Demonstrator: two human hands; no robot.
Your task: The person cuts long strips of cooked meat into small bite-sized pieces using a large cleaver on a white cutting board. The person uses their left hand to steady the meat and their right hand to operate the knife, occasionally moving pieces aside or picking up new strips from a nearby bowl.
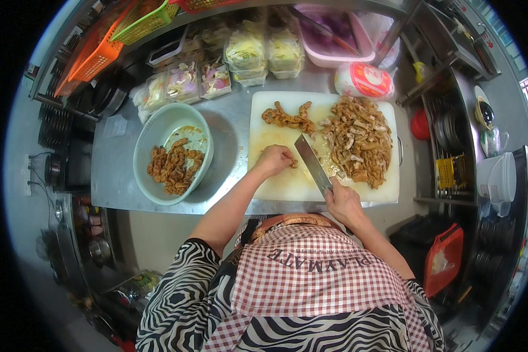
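My right hand [344,201] grips the handle of a cleaver [313,163], its broad blade slanting up and left over a white cutting board [286,192]. To the left of the blade, my left hand [275,160] has its fingers closed on a small brown piece of cooked meat [293,163]. A large pile of cut brown meat [361,141] covers the board's right side. Uncut, curled brown pieces [289,118] lie near the board's back edge. More such pieces [176,166] sit in a pale green basin [141,145] left of the board.
Behind the board stand clear tubs of shredded cabbage [246,50], tubs of cut onion [182,81], a pink basket [339,60] and a red and white plastic package [364,80]. Orange [97,55] and green [145,26] baskets hang over the steel table [114,176] at upper left.
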